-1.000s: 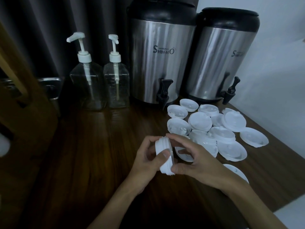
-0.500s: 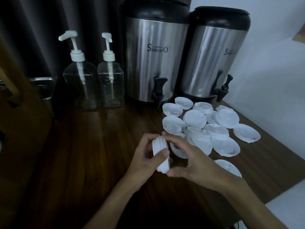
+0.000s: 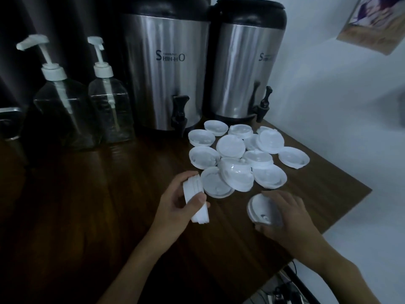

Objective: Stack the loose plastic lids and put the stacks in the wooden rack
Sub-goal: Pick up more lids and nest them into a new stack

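**A:** So, what's different from half a second ago?

**B:** The right hand (image 3: 289, 218) has let go of the stack (image 3: 196, 201). Before, both hands were squaring it up. Now the left hand (image 3: 175, 209) has it alone, with the thumb across the near face and the fingers curled round the back, clamped firm. The stack is held on edge just above the table (image 3: 98, 194).

**A:** And where did the right hand go?

**B:** Out to the single lid (image 3: 259, 208) lying apart from the others, near the table's front right edge. The fingers arch over its far rim and the thumb sits at the near rim, so it looks like a grip closing round it. The picture is dim there, though, and I can't tell whether the lid has left the wood yet.

**A:** What does that mean for the job?

**B:** Squaring is over and collecting has resumed. That lid is probably the next one onto the stack. Plenty remain: the loose lids (image 3: 232, 145) are in an overlapping heap in front of the steel urns (image 3: 166, 73), some dome up and some hollow up (those would need turning to nest).

**A:** And the wooden rack?

**B:** It isn't in view now, so racking is some way off, I'd judge.
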`<state>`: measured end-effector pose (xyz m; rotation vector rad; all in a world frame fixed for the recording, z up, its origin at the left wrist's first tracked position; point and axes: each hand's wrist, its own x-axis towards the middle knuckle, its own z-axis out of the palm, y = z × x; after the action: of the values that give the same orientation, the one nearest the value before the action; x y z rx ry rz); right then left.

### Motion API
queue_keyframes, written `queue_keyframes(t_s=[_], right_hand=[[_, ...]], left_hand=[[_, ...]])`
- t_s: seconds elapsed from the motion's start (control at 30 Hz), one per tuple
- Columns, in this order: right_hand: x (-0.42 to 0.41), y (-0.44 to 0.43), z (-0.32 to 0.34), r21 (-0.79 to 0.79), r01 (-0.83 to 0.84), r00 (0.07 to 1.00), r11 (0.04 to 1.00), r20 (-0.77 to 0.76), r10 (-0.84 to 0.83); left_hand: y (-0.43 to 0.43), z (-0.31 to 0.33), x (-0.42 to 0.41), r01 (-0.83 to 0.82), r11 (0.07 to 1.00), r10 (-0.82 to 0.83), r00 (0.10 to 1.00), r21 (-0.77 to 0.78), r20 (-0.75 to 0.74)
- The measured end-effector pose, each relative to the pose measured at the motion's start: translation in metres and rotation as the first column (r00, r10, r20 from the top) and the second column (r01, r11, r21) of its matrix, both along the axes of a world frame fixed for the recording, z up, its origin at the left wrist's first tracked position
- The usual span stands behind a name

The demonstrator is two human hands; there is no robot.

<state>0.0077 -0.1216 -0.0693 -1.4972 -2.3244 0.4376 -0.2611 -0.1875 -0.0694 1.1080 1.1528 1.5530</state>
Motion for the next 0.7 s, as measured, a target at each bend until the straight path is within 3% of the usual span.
queue_keyframes(t_s=[0.3, 0.53, 0.7], right_hand=[[-0.016, -0.002, 0.008, -0.039, -0.055, 0.997, 0.998, 0.054, 0.057], [-0.035, -0.012, 0.024, -0.056, -0.164, 0.953, 0.985, -0.268, 0.143], [-0.059, -0.016, 0.035, -0.142, -0.211, 0.811, 0.967, -0.577, 0.092]], left_hand=[[-0.001, -0.002, -0.001, -0.012, 1.000, 0.012, 1.000, 0.000, 0.002], [-0.002, 0.001, 0.001, -0.034, 0.999, 0.036, 0.997, -0.036, 0.075], [-0.002, 0.001, -0.001, -0.022, 0.999, 0.028, 0.990, -0.046, 0.136]])
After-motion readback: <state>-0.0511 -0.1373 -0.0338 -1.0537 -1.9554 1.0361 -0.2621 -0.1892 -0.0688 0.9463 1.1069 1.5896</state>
